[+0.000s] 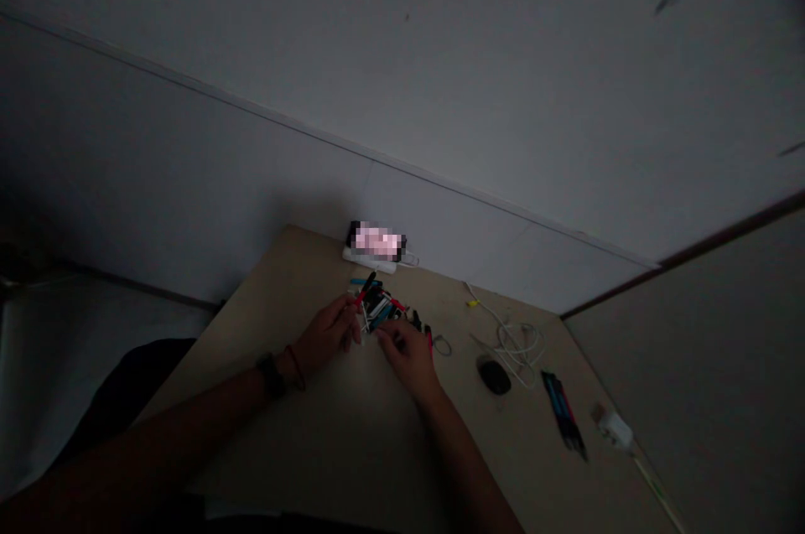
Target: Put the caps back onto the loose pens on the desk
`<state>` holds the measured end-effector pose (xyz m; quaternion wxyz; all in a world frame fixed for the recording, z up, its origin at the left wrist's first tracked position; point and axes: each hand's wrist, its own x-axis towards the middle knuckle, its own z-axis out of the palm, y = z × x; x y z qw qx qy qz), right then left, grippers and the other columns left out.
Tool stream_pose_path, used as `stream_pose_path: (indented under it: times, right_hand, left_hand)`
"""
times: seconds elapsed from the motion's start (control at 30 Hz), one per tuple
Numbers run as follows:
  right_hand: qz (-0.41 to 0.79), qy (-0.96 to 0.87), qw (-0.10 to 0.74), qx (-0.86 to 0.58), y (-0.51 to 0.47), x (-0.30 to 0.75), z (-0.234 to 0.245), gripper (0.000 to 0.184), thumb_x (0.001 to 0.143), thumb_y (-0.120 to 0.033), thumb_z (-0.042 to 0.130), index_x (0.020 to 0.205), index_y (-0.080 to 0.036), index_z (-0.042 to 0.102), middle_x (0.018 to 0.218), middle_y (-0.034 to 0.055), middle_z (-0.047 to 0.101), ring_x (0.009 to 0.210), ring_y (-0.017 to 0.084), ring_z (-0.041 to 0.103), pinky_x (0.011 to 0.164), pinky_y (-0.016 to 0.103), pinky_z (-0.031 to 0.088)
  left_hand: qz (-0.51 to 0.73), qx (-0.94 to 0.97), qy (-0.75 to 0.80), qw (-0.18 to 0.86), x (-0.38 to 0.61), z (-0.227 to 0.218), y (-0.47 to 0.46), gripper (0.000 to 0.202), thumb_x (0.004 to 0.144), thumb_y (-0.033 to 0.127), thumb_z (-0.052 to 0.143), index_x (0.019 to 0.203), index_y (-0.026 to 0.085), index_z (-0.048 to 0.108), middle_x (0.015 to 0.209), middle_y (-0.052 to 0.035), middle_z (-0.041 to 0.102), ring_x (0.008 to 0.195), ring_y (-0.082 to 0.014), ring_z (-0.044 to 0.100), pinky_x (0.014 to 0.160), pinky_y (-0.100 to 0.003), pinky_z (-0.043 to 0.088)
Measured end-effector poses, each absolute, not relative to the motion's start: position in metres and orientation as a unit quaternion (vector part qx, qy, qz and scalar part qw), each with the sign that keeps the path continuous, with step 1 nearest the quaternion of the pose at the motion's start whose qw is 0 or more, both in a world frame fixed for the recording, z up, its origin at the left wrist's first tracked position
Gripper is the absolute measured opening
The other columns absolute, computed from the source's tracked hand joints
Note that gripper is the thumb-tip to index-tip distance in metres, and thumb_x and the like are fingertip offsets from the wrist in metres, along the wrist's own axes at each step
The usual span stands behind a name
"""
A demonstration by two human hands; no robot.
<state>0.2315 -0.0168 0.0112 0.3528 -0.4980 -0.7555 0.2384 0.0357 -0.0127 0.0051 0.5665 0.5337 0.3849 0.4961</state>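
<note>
The picture is dark. My left hand (330, 334) is closed round a thin red-and-black tool (366, 287) that points up and away. My right hand (406, 352) rests with curled fingers on a small cluster of parts (381, 307), black with blue and red bits and thin wires. Both hands meet at that cluster in the middle of a light wooden table (327, 442). My left wrist wears a dark watch and a cord band.
A white power strip (372, 259) lies at the table's far edge by the wall. To the right are a coiled white cable (516, 343), a dark oval object (494, 375), dark pen-like tools (564, 414) and a white plug (615, 430).
</note>
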Motion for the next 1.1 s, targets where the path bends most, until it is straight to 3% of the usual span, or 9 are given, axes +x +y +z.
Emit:
stream_pose_path:
  times: [0.13, 0.27, 0.67, 0.9, 1.03, 1.1]
  right_hand:
    - [0.112, -0.709, 0.374, -0.588, -0.006, 0.248, 0.008, 0.019, 0.088, -0.034, 0.059, 0.085, -0.019, 0.07, 0.086, 0.0069, 0.066, 0.081, 0.022, 0.062, 0.075, 0.032, 0.048]
    - [0.066, -0.697, 0.347, -0.624, -0.001, 0.258, 0.002, 0.022, 0.088, -0.035, 0.059, 0.095, -0.019, 0.073, 0.098, 0.0098, 0.066, 0.091, 0.024, 0.062, 0.082, 0.035, 0.049]
    - [0.03, -0.741, 0.306, -0.597, 0.003, 0.26, -0.005, 0.024, 0.092, -0.024, 0.054, 0.093, -0.023, 0.077, 0.085, 0.0078, 0.068, 0.08, 0.023, 0.061, 0.072, 0.033, 0.047]
    - [0.035, -0.74, 0.299, -0.602, 0.001, 0.258, -0.002, 0.022, 0.089, -0.022, 0.056, 0.092, -0.023, 0.078, 0.088, 0.0085, 0.07, 0.081, 0.024, 0.062, 0.075, 0.034, 0.047]
    - [0.056, -0.73, 0.308, -0.608, 0.0, 0.257, 0.001, 0.023, 0.088, -0.022, 0.055, 0.091, -0.02, 0.077, 0.088, 0.0088, 0.07, 0.083, 0.024, 0.063, 0.077, 0.034, 0.047]
    - [0.063, -0.728, 0.324, -0.601, 0.0, 0.256, 0.002, 0.023, 0.088, -0.022, 0.054, 0.091, -0.02, 0.076, 0.088, 0.0084, 0.07, 0.084, 0.024, 0.063, 0.078, 0.034, 0.047]
  left_hand:
    - [0.494, 0.535, 0.39, 0.564, 0.036, 0.008, -0.014, 0.038, 0.096, 0.055, 0.046, 0.097, 0.018, 0.053, 0.064, 0.002, 0.061, 0.045, -0.0087, 0.048, 0.047, -0.021, 0.036]
    - [0.483, 0.545, 0.401, 0.555, 0.036, 0.011, -0.015, 0.038, 0.095, 0.055, 0.047, 0.093, 0.018, 0.054, 0.064, 0.0019, 0.06, 0.047, -0.009, 0.048, 0.048, -0.021, 0.037]
    - [0.463, 0.567, 0.385, 0.562, 0.034, 0.013, -0.013, 0.032, 0.093, 0.049, 0.052, 0.088, 0.017, 0.058, 0.065, 0.0014, 0.06, 0.051, -0.0101, 0.049, 0.051, -0.023, 0.037]
    - [0.451, 0.581, 0.392, 0.553, 0.034, 0.011, -0.013, 0.028, 0.091, 0.045, 0.056, 0.09, 0.017, 0.058, 0.071, 0.0014, 0.06, 0.052, -0.009, 0.049, 0.052, -0.022, 0.039]
    - [0.478, 0.554, 0.389, 0.56, 0.035, 0.012, -0.014, 0.028, 0.092, 0.046, 0.055, 0.094, 0.018, 0.057, 0.08, -0.0009, 0.063, 0.056, -0.0101, 0.055, 0.052, -0.022, 0.041]
    - [0.498, 0.539, 0.389, 0.557, 0.035, 0.013, -0.013, 0.028, 0.092, 0.046, 0.056, 0.098, 0.018, 0.058, 0.086, -0.0034, 0.067, 0.069, -0.0145, 0.063, 0.057, -0.024, 0.046]
